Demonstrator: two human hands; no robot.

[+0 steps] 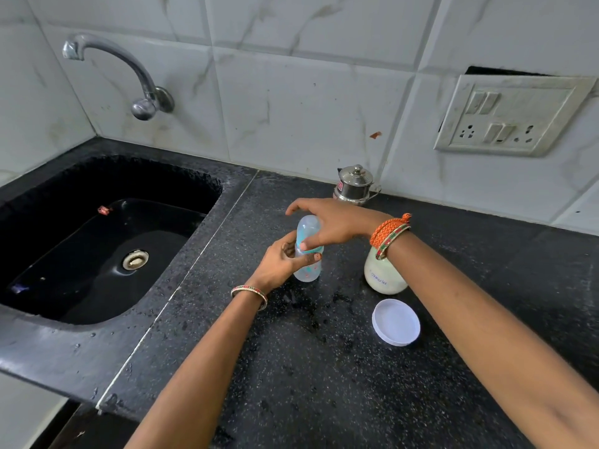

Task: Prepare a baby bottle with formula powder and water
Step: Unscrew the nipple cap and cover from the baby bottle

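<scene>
A clear baby bottle (pixel 308 270) with a teal ring and a clear cap stands upright on the black counter (pixel 324 367). My left hand (pixel 280 264) wraps around its body from the left. My right hand (pixel 330 225) reaches over from the right, with thumb and fingers on the teal ring and the cap. To the right stands an open jar of white formula powder (pixel 384 278), partly hidden behind my right wrist. Its white lid (pixel 396 322) lies flat on the counter in front of it.
A black sink (pixel 107 247) with a steel drain lies to the left, under a wall tap (pixel 129 69). A small steel lidded pot (pixel 355 184) stands at the back by the tiled wall. A switch and socket plate (pixel 512 115) is on the wall at the right. The counter is wet in spots.
</scene>
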